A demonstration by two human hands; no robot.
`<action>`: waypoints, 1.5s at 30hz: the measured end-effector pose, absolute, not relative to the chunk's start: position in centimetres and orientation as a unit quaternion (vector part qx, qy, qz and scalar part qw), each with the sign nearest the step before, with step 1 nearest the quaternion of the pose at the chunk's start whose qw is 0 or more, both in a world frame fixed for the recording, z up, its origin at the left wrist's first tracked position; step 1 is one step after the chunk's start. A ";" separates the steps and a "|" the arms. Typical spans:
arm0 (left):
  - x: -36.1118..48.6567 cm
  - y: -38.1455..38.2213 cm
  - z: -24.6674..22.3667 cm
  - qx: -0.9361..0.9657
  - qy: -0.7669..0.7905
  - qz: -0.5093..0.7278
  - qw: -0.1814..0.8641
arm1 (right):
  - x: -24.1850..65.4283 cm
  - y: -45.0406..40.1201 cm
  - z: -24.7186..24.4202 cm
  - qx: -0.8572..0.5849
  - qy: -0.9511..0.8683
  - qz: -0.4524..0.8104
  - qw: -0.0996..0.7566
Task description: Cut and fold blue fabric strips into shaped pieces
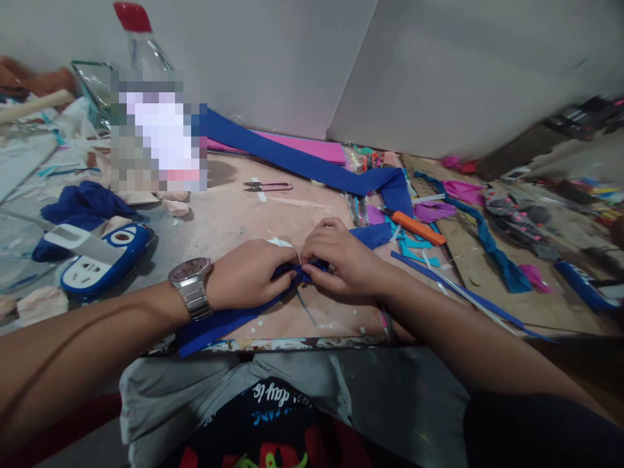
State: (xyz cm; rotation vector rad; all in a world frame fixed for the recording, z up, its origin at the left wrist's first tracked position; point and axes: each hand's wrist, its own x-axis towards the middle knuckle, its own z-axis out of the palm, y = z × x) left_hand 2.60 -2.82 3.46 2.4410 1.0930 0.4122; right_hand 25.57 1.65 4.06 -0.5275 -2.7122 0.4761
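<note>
My left hand (248, 272), with a metal watch (189, 278) on its wrist, pinches a blue fabric strip (221, 330) near the front edge of the table. Close beside it, my right hand (344, 260) pinches the same strip, its fingertips nearly touching those of the left. Between the hands the fabric is bunched and partly hidden by fingers. One end of the strip runs out under my left wrist; blue fabric also shows behind my right hand. A thin dark strand lies below the fingertips. Beyond the hands lie small thread snips (268, 186).
A long blue strip (297, 162) stretches along the back over pink fabric (312, 148). An orange-handled cutter (416, 227) lies at the right among scraps. At the left are a blue-and-white socket block (104, 257), crumpled blue cloth (88, 205) and a red-capped bottle (141, 49). A wall stands behind.
</note>
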 end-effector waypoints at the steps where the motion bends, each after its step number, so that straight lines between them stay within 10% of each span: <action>1: 2.6 -2.9 3.5 0.877 0.394 0.153 0.228 | 25.6 1.6 4.1 -0.183 -0.954 0.168 0.168; 45: 2.4 -1.9 3.2 0.754 0.382 0.164 0.509 | 25.8 1.6 3.4 -0.147 -0.947 0.147 0.243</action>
